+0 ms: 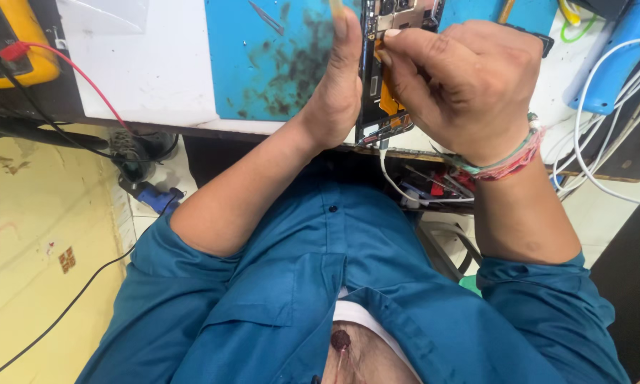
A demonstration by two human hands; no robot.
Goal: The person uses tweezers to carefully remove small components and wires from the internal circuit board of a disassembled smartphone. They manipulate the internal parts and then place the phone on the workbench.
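Pressure is your risk: your left hand [337,85] braces the opened phone [385,78], your right hand [462,78] pinches its orange flex strip [389,99], which could tear.

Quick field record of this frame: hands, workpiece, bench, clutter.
view: head camera, looking down at the bench edge
workpiece: opened phone, back off, orange flex strip showing inside
left hand: braces the phone's left edge, palm against it
right hand: fingertips pinched on the orange strip at the phone's upper part
wrist: thread bands on the right wrist
bench: blue mat, stained dark, under the phone
left of mat: yellow meter with red lead
right side: white cables, blue tool
clothing: blue shirt
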